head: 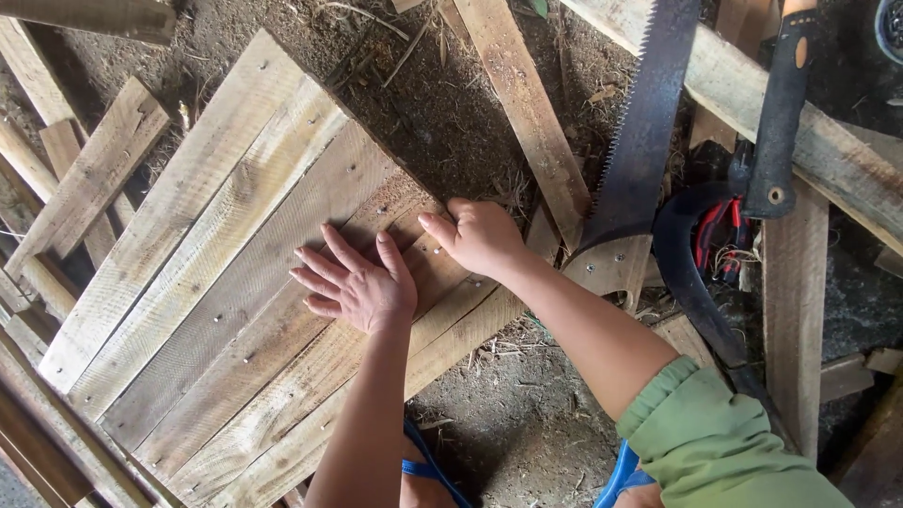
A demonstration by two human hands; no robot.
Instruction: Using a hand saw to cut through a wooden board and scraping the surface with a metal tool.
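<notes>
1. Nearest the camera, at the bottom edge of the view, blue sandal straps [428,466] show on the dirt floor [508,423], beside a green rolled sleeve [720,442] on the right forearm.
2. The left hand [356,282] lies flat, palm down, on the wooden panel [216,292]; its grip is apart, fingers spread and clamped on nothing.
3. The right hand [480,235] presses on the panel's right corner, just beside the left hand; its fingers lie together and curl slightly over the wood, holding nothing.
4. The panel is made of rough, pale, weathered planks laid side by side. Small nail heads [350,171] dot its surface, and a shorter cross piece [428,268] runs under the two hands. It rests on the floor, turned diagonally, with one corner pointing away from the person.
5. To the right lies a hand saw [644,122] with a dark, toothed blade. Its pale wooden handle [611,268] sits near the right wrist.
6. Further right, a black-handled tool [779,122] lies over a curved dark blade [687,273], with something red [717,235] just beside them.
7. Farther off, loose slats [89,179] and long boards [527,103] lie scattered over the soil and dry litter.
</notes>
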